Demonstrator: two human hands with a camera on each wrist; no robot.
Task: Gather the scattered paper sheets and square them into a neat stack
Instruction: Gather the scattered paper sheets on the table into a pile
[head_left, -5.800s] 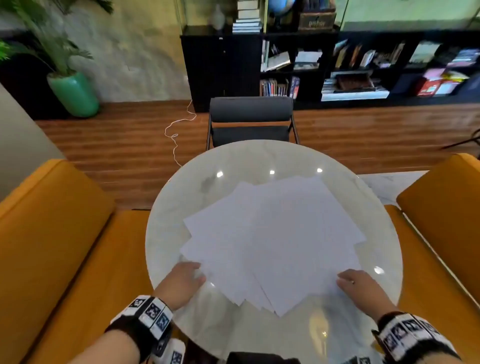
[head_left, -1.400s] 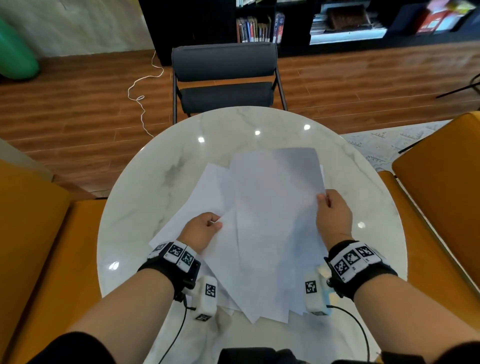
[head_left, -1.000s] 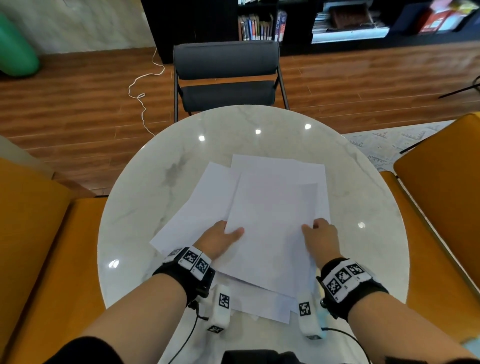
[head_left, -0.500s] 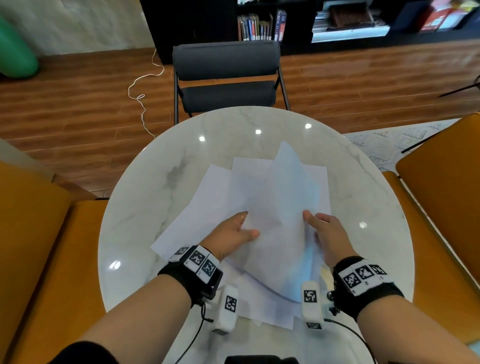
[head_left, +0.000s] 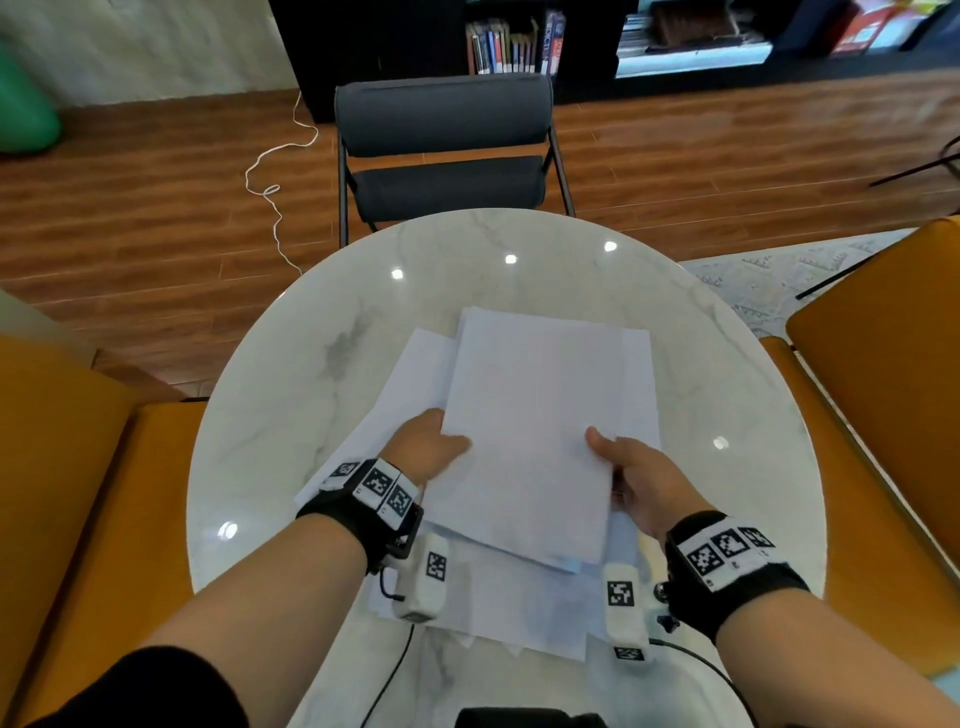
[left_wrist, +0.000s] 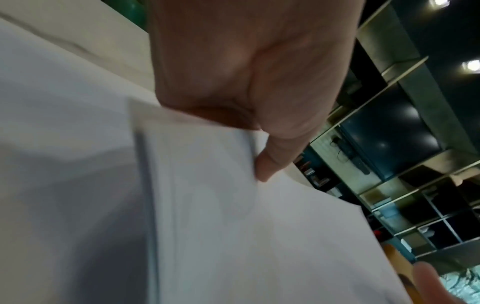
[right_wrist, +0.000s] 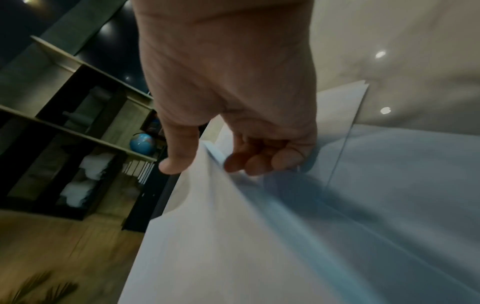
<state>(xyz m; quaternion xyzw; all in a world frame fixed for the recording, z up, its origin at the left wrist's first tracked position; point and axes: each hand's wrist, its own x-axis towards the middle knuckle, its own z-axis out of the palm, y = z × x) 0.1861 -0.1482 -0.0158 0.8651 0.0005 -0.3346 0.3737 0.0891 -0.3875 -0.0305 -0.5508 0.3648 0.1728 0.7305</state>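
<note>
wrist cams show fingers (right_wrist: 257, 162) under sheets (head_left: 524, 441), hidden frm head.

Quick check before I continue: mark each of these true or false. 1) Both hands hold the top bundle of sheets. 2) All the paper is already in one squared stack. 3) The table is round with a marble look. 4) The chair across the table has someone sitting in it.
1) True: the left hand and right hand pinch the top bundle by its side edges.
2) False: loose sheets lie askew beneath it.
3) True: the table is round with a marble look.
4) False: the grey chair is empty.
</note>
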